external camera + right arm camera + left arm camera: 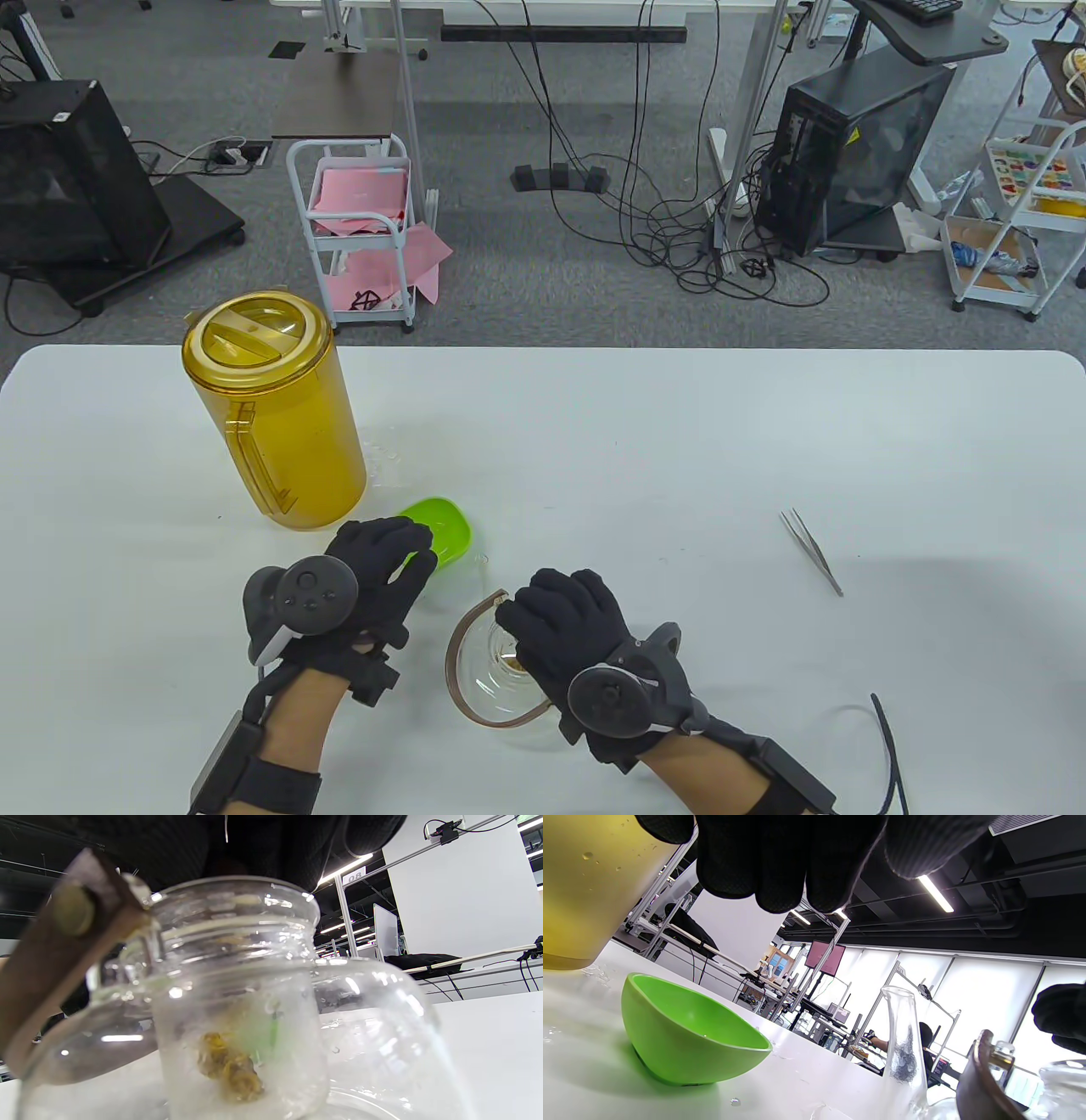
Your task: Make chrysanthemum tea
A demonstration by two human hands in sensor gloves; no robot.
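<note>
My right hand (pixel 567 632) lay over the mouth of the glass teapot (pixel 492 671) at the near bench (pixel 679 441) edge; whether it gripped, I couldn't tell. My left hand (pixel 377 564) hovered, fingers relaxed, over the green bowl (pixel 445 526) just left.

White cart (pixel 361 233), black computer tower (pixel 853 157), floor cables (pixel 679 246).

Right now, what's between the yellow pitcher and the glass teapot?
The green bowl, with the left hand over its near side, sits between the yellow pitcher and the glass teapot; clearest in the table view.
</note>
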